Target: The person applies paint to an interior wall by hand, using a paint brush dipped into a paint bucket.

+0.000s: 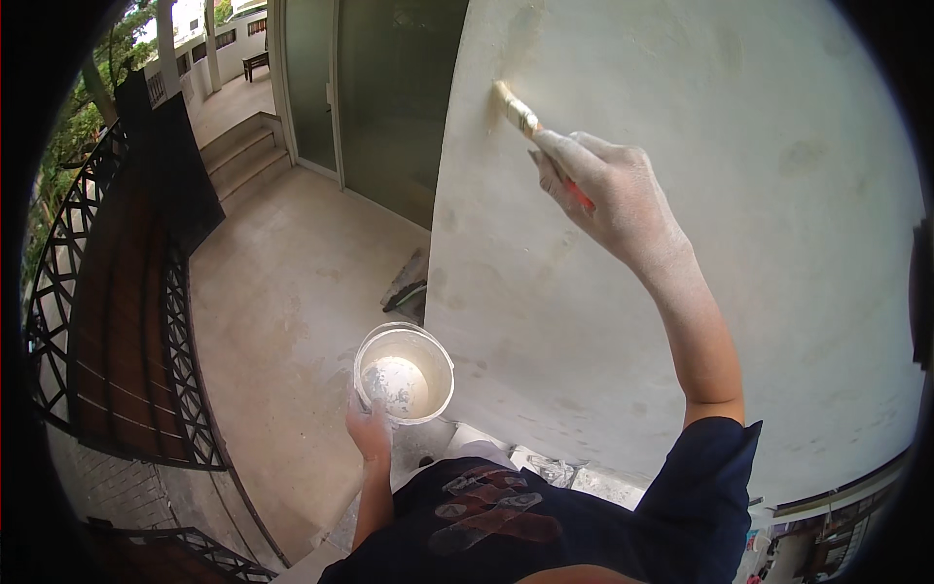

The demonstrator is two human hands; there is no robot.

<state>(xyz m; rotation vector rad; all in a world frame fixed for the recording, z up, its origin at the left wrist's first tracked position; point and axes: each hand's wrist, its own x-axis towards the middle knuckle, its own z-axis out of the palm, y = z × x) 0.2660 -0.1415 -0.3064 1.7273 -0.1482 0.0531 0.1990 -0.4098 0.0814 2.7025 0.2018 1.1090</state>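
Note:
A paintbrush point(517, 108) with pale bristles and a reddish handle is gripped in my right hand point(610, 187), which is coated in white dust. Its bristle tip touches the pale grey wall point(584, 321) near the wall's left edge, where a damp-looking patch shows. Lower down, my left hand point(370, 420) holds a white bucket point(446, 375) by its side, the thumb over the rim. Inside the bucket lies a whitish mix point(396, 384) with grey flecks. The bucket is well below the brush, apart from the wall's upper part.
A concrete floor point(282, 292) spreads to the left, up to steps point(248, 161) and a frosted glass door point(389, 107). A black metal gate point(126, 321) stands at far left. Some dark object point(407, 287) leans by the wall's corner. White slabs or sheets point(603, 484) lie along the wall's foot.

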